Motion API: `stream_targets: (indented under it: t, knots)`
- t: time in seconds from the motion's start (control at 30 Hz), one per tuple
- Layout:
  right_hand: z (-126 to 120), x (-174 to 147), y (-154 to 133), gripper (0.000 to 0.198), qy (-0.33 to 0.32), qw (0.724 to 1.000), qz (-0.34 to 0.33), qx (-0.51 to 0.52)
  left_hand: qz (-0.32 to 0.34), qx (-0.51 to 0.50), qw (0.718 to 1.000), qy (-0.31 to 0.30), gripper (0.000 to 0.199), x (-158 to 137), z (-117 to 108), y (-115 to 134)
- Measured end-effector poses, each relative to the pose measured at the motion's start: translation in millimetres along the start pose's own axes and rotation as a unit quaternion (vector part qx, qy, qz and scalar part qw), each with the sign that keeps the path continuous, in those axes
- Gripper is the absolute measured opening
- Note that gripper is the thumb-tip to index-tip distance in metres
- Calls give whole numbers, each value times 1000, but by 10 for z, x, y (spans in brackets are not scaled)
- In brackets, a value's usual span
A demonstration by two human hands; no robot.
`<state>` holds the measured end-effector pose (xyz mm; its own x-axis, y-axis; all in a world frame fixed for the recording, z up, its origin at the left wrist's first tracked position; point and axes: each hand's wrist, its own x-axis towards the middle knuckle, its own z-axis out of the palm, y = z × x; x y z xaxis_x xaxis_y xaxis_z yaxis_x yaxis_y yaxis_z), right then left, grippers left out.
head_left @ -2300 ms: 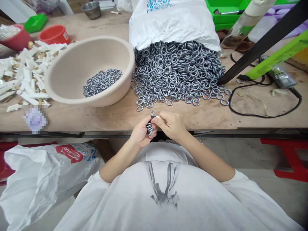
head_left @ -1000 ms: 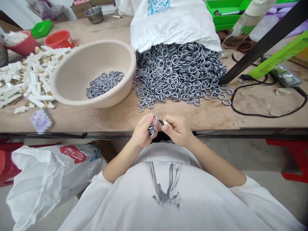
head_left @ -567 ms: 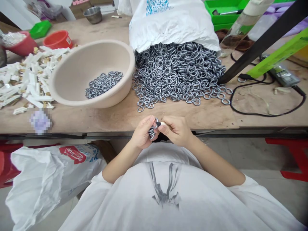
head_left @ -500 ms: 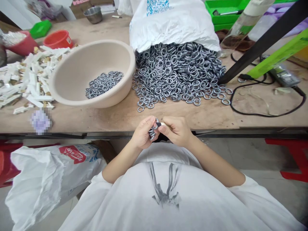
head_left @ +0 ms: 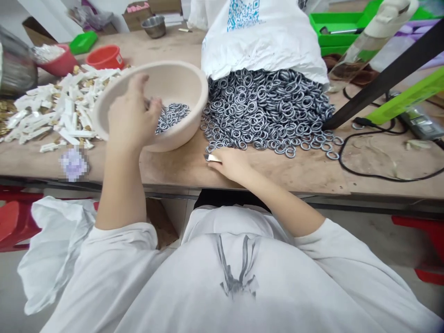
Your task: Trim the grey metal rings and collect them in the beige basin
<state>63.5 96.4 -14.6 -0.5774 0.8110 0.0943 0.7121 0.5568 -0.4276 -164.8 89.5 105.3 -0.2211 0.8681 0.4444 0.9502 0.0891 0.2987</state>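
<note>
My left hand (head_left: 130, 113) is raised over the near left side of a beige basin (head_left: 180, 69), its thumb and fingers apart. Grey metal rings (head_left: 175, 115) lie on the basin's bottom, partly hidden by that hand. Low over the table, my right hand (head_left: 229, 163) is closed on a small knife (head_left: 212, 158) with a pale body and a dark slanted tip. The knife points left. Just beyond these fingers is the front edge of a large heap of similar rings (head_left: 256, 106), spilling from a white sack (head_left: 263, 46).
White strip-like pieces (head_left: 69, 111) are piled left of the basin. Behind them stand a red bowl (head_left: 106, 57) and a metal bowl (head_left: 154, 27). On the right are a dark slanted post (head_left: 381, 69), a black cable (head_left: 374, 175) and a clear bottle (head_left: 367, 51).
My hands have parted. The left went from the table's front edge up over the basin, and the rings it held no longer show in it. The right moved forward to the heap, keeping the knife.
</note>
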Motion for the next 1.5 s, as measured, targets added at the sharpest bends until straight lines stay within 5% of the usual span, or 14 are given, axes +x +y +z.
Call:
stream_targets:
  t: [0.07, 0.2, 0.27, 0.37, 0.43, 0.53, 0.63, 0.7, 0.77, 0.93, 1.1, 1.27, 1.5]
  knots:
    - [55, 133, -143, 28, -33, 997, 3, -63, -4, 52, 997, -56, 53, 48, 42, -40]
    - [67, 146, -127, 27, -54, 995, 12, -87, 88, -76, 993, 35, 36, -350, 126, 52]
    - [5, 19, 9, 20, -39, 999, 12, -16, 119, -198, 968, 96, 22, -676, 194, 149]
    - [-119, -248, 196, 32, 1, 965, 11, 260, 6, -407, 913, 0, 25, -1097, 418, 344]
    - [-170, -412, 227, 42, 3, 894, 14, 447, -85, -535, 821, -179, 39, -1267, 623, 495]
    - [-159, -572, 161, 49, -14, 794, 47, 606, -169, -650, 607, -425, 62, -1371, 869, 705]
    - [-106, -642, 108, 51, 6, 759, 105, 642, -241, -698, 433, -517, 58, -1392, 947, 841]
    - [-95, -667, 111, 52, 23, 769, 121, 628, -276, -716, 386, -512, 48, -1408, 938, 890]
    - [-108, -686, 124, 51, 29, 785, 115, 608, -292, -723, 394, -486, 44, -1439, 920, 919]
    - [-171, -698, 121, 50, 102, 845, 58, 522, -293, -733, 462, -405, 46, -1537, 888, 953]
    - [-184, -710, 148, 51, 174, 903, 41, 391, -303, -753, 423, -402, 44, -1534, 801, 953]
    - [-178, -798, 147, 46, 162, 963, -40, 212, -371, -749, 394, -383, 48, -1487, 757, 964]
    - [-147, -829, 99, 45, 141, 974, -64, 164, -380, -758, 378, -371, 48, -1501, 747, 959]
